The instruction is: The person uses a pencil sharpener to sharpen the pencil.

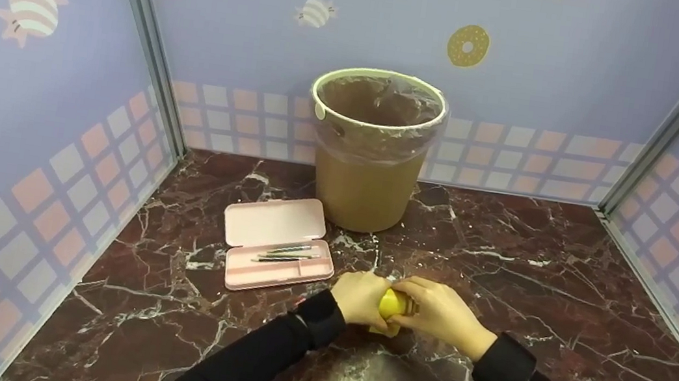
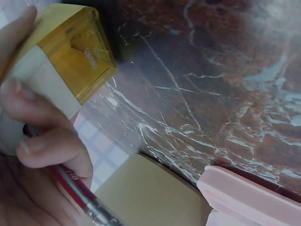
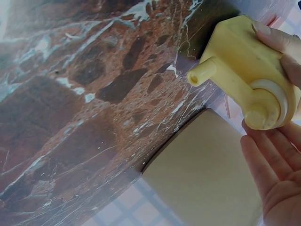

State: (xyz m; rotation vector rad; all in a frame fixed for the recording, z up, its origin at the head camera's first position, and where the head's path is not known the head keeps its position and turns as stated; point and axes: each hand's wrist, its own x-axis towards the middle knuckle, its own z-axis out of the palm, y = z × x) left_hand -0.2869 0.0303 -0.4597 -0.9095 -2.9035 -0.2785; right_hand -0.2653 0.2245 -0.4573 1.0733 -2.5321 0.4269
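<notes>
Both hands meet at a yellow crank pencil sharpener (image 1: 391, 303) close over the table. The left hand (image 1: 359, 298) grips its left side, fingertips against the white face beside the see-through amber shavings drawer (image 2: 87, 56). Its curled fingers also hold a slim red-and-silver pencil (image 2: 73, 186), whose end reaches the sharpener's white face. The right hand (image 1: 444, 316) holds the sharpener from the right. In the right wrist view, a thumb (image 3: 277, 40) lies on the body and fingers (image 3: 263, 153) reach the crank side. The crank knob (image 3: 202, 73) sticks out untouched.
A pink pencil case (image 1: 279, 277) lies open at the left, with several pencils (image 1: 288, 254) inside. Behind stands a tan bin (image 1: 366, 187) with a clear liner. Small white specks dot the marble table near it. Patterned panels (image 1: 391, 0) enclose the back and sides.
</notes>
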